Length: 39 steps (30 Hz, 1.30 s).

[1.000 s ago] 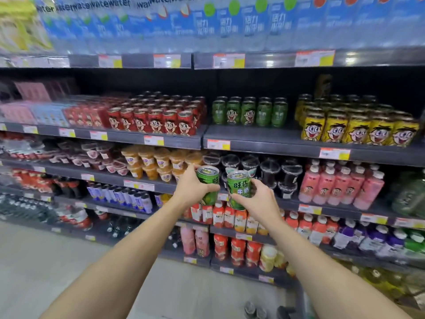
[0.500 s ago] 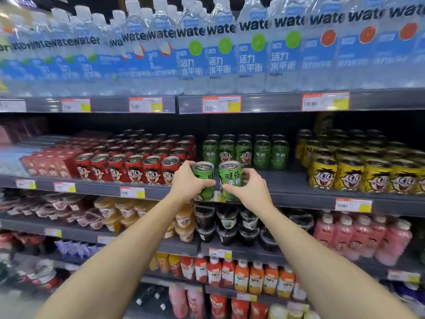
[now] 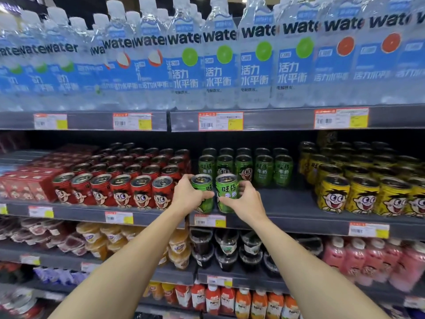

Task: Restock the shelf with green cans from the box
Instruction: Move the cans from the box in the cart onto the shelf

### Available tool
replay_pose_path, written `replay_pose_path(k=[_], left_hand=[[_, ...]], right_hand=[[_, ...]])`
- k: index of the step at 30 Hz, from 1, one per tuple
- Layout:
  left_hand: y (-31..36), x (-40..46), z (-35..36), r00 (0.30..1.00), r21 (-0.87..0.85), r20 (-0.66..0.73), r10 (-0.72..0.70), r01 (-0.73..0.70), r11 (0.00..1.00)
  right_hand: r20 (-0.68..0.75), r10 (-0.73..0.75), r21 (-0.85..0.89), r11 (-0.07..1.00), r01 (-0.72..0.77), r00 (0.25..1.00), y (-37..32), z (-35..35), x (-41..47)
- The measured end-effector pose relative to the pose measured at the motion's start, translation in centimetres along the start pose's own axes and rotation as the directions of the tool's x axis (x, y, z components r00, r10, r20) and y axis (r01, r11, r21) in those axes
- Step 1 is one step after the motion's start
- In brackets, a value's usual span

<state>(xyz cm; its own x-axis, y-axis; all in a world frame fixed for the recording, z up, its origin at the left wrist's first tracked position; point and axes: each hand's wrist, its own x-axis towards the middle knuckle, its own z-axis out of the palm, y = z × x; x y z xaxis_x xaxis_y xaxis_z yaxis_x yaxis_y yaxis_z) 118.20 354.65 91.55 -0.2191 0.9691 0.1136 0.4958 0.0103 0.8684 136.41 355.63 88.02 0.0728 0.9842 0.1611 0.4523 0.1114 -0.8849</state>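
Now my left hand [image 3: 187,197] grips one green can [image 3: 202,192] and my right hand [image 3: 247,202] grips another green can [image 3: 226,192], side by side at the shelf's [image 3: 287,212] front edge. My fingers hide their lower parts.

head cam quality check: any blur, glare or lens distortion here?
Head view: centre is sharp, print on the right-hand green can readable. Left edge smears, water bottles and lower-left goods soft. Wide-angle bend curves the shelf rails. Bright glare on the price tags; shelf back is dark.
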Motion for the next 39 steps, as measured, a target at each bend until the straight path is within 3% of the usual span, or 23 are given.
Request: replay_pose_path(k=[8,17,24,27,32,39], left_hand=[[-0.1,1.2,0.6,0.999,0.015,0.003,0.043,-0.043,0.999],[0.0,2.0,0.6,0.998,0.064,0.033,0.06,-0.062,0.996],[-1.5,1.9,1.0,0.998,0.002,0.004,0.067,-0.067,0.998],[-2.1,0.8,1.7,0.993,-0.024,-0.031,0.117,-0.118,0.993],[-3.7,-0.9,3.0,0.947,0.102,-0.162,0.277,-0.263,0.959],[-3.3,0.8,3.3,0.976,0.055,-0.194,0.099,-0.09,0.994]], right_hand=[[-0.036,0.023,0.107,0.994,-0.019,0.999,0.3,0.8,1.3],[-0.051,0.047,0.095,0.995,-0.042,0.998,0.9,1.9,1.8],[-0.035,0.044,0.058,0.997,-0.042,0.998,0.7,2.6,1.9],[-0.064,-0.014,0.033,0.999,0.016,0.998,0.4,2.7,1.4],[-0.101,-0.075,-0.055,0.996,0.07,0.992,0.5,2.6,1.1],[-0.078,-0.046,-0.051,0.998,0.042,0.996,0.5,2.3,1.1]])
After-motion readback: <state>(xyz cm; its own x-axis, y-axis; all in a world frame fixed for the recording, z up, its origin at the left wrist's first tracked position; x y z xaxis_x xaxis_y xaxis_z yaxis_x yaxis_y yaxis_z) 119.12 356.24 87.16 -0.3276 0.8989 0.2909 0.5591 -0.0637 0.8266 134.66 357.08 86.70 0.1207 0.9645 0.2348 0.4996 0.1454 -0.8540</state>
